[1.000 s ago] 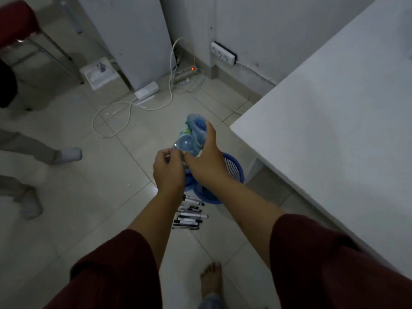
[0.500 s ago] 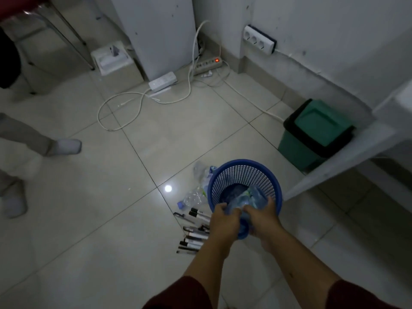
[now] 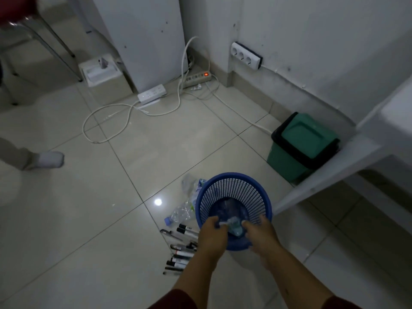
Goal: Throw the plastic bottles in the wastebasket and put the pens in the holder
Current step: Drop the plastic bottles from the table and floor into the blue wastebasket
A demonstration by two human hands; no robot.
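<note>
Crushed bottle held over blue basket

Crushed clear plastic bottle [image 3: 234, 226] sits between both hands inside the rim of the round blue mesh plastic wastebasket [image 3: 234, 192] on the tiled floor [image 3: 89, 208]. Left hand [image 3: 213, 236] grip clenched on bottle's left end; right hand [image 3: 262, 235] grip grasping its right end. More clear crumpled plastic bottles [image 3: 184, 210] lie on floor just left of basket. Black-and-white pens [image 3: 180, 253] scattered on floor beside left wrist. Green lidded bin [image 3: 298, 148] near wall.

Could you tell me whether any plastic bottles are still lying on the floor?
Yes, crushed plastic bottles lie on the floor tiles left of the blue wastebasket.
</note>
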